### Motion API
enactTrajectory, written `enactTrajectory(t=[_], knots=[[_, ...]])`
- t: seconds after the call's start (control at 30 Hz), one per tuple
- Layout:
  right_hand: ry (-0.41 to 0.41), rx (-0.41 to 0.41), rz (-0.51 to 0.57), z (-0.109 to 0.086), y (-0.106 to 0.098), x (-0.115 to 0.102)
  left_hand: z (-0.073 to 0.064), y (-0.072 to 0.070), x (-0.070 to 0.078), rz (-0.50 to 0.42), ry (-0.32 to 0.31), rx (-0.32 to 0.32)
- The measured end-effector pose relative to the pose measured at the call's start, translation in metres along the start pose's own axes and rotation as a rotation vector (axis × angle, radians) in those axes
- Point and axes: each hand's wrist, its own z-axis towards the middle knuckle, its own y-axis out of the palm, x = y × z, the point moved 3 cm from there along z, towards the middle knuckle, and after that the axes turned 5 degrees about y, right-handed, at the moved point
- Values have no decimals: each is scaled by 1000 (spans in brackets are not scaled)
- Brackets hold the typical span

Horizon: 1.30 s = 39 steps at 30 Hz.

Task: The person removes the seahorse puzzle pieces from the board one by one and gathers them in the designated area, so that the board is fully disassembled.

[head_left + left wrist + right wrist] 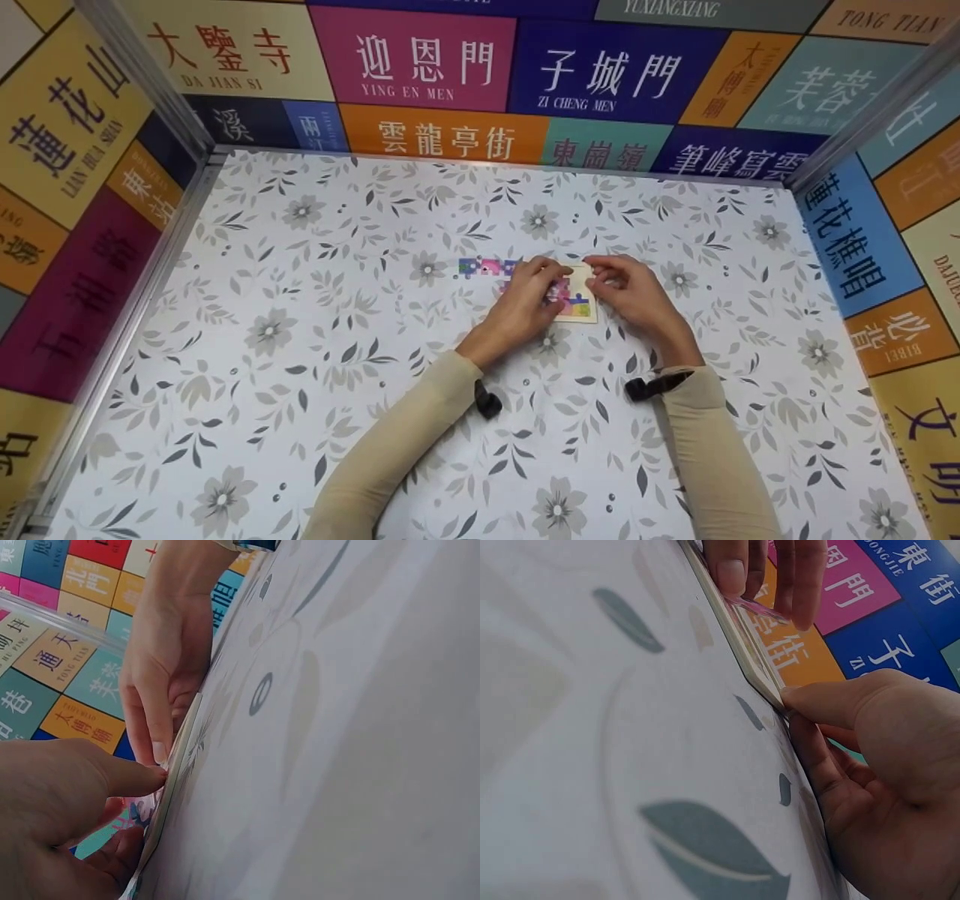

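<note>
A cream jigsaw puzzle board lies flat on the table, with pink, purple and yellow-green pieces filling its lower part. My left hand is over its left side and hides much of it. Between the thumb and fingers of that hand, a thin pink puzzle piece shows tilted in the right wrist view. At the board's right edge, my right hand pinches the rim, its thumb on the corner and the other fingers curled beside it.
Left of the board, several loose puzzle pieces in blue and pink lie in a row, partly behind the left hand. A white floral cloth covers the table. Upright panels with coloured lettering enclose its back and sides.
</note>
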Motion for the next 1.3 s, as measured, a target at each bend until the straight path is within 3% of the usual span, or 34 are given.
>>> enactTrajectory(t=[0.27, 0.6, 1.0, 1.3], knots=[[4, -1, -2, 0, 1, 0, 0, -2, -3, -14, 12, 26], [12, -8, -8, -2, 0, -2, -1, -2, -7, -85, -30, 33], [-1, 11, 1, 12, -1, 27, -2, -3, -4, -47, -73, 14], [-8, 1, 6, 13, -2, 30, 0, -3, -2, -50, -13, 1]])
